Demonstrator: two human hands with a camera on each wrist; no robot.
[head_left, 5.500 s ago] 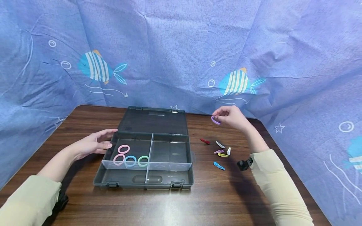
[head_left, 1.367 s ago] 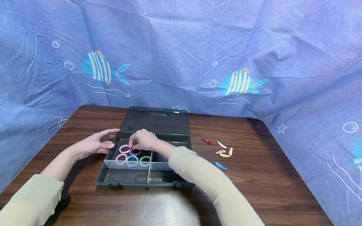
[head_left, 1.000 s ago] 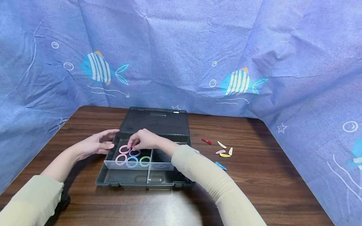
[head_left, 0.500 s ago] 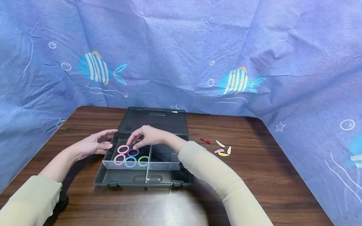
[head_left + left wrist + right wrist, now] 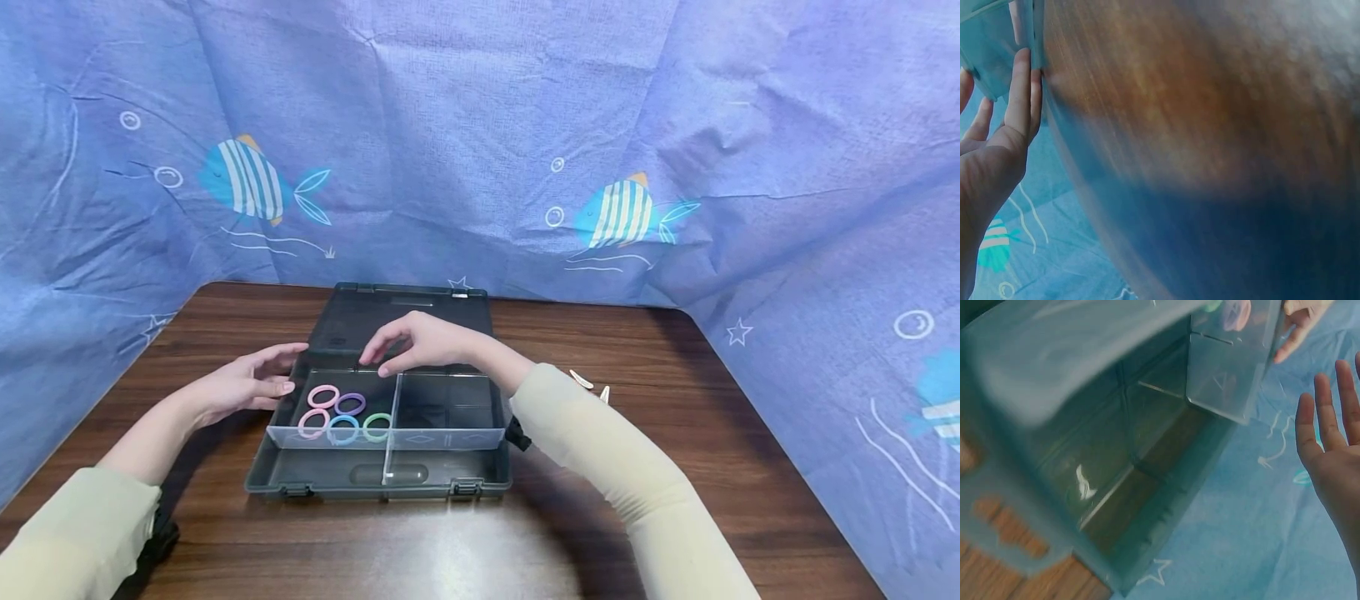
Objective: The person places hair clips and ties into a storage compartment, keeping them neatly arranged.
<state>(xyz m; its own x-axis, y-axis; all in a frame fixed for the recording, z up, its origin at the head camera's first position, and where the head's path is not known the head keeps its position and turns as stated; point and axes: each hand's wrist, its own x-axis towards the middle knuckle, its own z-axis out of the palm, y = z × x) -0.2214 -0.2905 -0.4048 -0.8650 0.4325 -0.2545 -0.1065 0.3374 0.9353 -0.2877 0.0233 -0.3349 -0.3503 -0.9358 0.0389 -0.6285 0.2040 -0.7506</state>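
A grey translucent divided box (image 5: 315, 468) lies on the table with its lid (image 5: 450, 310) folded back. My left hand (image 5: 238, 387) rests its straight fingers against the box's left side, also seen in the left wrist view. Above the back of the box is my right hand (image 5: 435, 340), its fingers loosely bent and nothing between them. Below it, in the back-left compartment, lie two pink hair ties (image 5: 314, 411), a purple hair tie (image 5: 361, 410), a blue hair tie (image 5: 344, 440) and a green hair tie (image 5: 387, 426).
Two white hair clips (image 5: 581, 380) show on the wooden table (image 5: 675, 433) to the right of the box; the right sleeve (image 5: 600, 450) hides the other clips. A blue curtain (image 5: 465, 167) with fish prints hangs behind the table.
My right hand brought the purple hair tie from the right into the back-left compartment and let it go. It has since lifted and moved right. My left hand has stayed at the box.
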